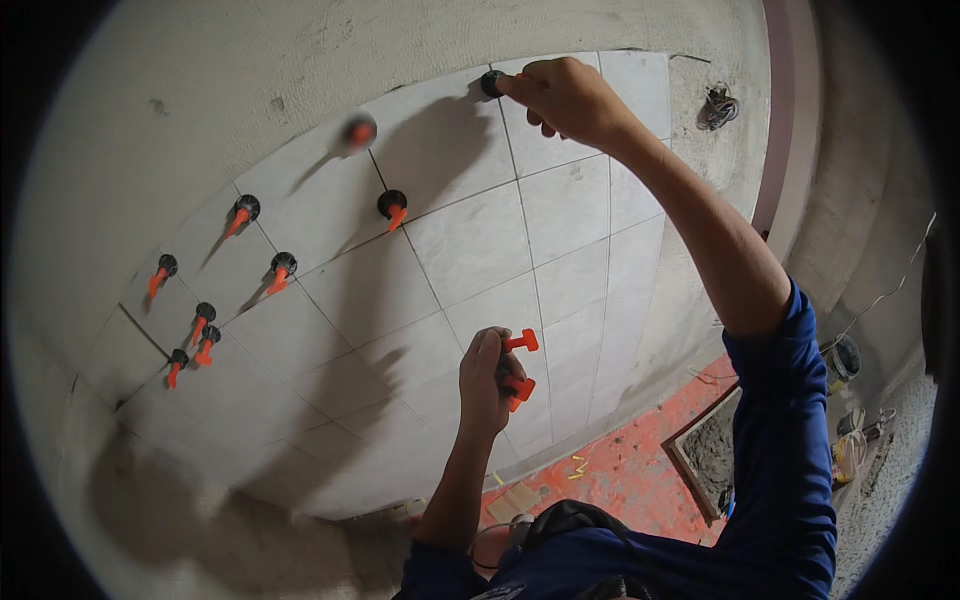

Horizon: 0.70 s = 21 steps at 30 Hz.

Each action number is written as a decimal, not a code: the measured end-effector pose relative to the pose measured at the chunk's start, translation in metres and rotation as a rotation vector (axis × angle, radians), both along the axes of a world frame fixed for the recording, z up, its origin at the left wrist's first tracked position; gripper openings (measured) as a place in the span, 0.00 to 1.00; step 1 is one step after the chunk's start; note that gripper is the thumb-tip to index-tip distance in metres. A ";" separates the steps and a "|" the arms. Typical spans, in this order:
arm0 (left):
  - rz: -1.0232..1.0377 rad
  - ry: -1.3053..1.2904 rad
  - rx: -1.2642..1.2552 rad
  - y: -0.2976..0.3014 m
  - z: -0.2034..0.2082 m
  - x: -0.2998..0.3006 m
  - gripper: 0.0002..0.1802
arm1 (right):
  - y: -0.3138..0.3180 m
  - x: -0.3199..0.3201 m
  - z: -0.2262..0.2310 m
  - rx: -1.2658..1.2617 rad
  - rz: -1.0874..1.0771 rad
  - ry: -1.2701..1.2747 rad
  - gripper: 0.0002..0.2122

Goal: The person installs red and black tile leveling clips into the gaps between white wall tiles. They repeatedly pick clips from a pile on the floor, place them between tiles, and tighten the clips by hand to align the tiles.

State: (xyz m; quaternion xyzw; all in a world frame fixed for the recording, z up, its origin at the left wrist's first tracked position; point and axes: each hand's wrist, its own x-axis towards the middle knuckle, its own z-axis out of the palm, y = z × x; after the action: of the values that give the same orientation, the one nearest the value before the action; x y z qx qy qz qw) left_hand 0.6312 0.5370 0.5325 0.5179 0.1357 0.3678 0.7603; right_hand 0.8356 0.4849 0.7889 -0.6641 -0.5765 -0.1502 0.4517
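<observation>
My right hand (pixel 572 98) reaches up to the top row of wall tiles, its fingers closed on a tile leveler (pixel 491 84) whose black base sits on a vertical joint. Most of that leveler's handle is hidden by the fingers. Lower down and away from the wall, my left hand (pixel 484 378) is closed around several loose tile levelers (pixel 522 341) with orange T-shaped handles. To the left, more levelers stick out from the tile joints, among them one close by (pixel 393 208) and one farther along (pixel 246 212).
Pale grey tiles (pixel 475 240) cover the wall below rough plaster (pixel 300 60). A bundle of wires (pixel 718 108) pokes out at upper right. On the reddish floor (pixel 620 480) stands a mortar tray (pixel 708 450). A dark bucket (pixel 843 360) is at right.
</observation>
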 end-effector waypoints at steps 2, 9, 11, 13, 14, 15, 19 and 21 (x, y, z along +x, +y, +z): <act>0.027 0.019 0.011 0.004 -0.005 -0.009 0.17 | 0.003 -0.001 0.003 0.025 -0.008 0.008 0.18; -0.034 0.059 -0.032 0.034 -0.025 -0.018 0.18 | 0.004 -0.004 0.001 0.013 -0.132 -0.021 0.13; -0.046 0.021 -0.040 0.040 -0.031 -0.014 0.19 | 0.005 -0.005 0.002 0.016 -0.204 -0.131 0.12; -0.091 0.018 -0.053 0.048 -0.036 -0.009 0.20 | 0.006 -0.008 0.003 -0.015 -0.340 -0.306 0.10; -0.112 0.023 -0.061 0.052 -0.039 -0.008 0.20 | 0.007 -0.011 0.003 0.009 -0.347 -0.362 0.10; -0.155 0.011 -0.067 0.056 -0.041 -0.006 0.20 | 0.009 -0.014 0.004 0.007 -0.382 -0.387 0.09; -0.347 -0.086 -0.157 0.068 -0.048 -0.002 0.19 | -0.003 -0.032 0.005 0.117 -0.433 -0.415 0.09; -0.412 -0.106 -0.243 0.071 -0.052 -0.001 0.18 | -0.024 -0.042 -0.002 0.166 -0.414 -0.221 0.10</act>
State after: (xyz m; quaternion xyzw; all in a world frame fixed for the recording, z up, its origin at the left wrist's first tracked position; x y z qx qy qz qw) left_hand 0.6305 0.6076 0.4808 0.4193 0.0304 0.2127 0.8820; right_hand 0.7937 0.4614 0.7873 -0.7082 -0.4598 -0.3583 0.3984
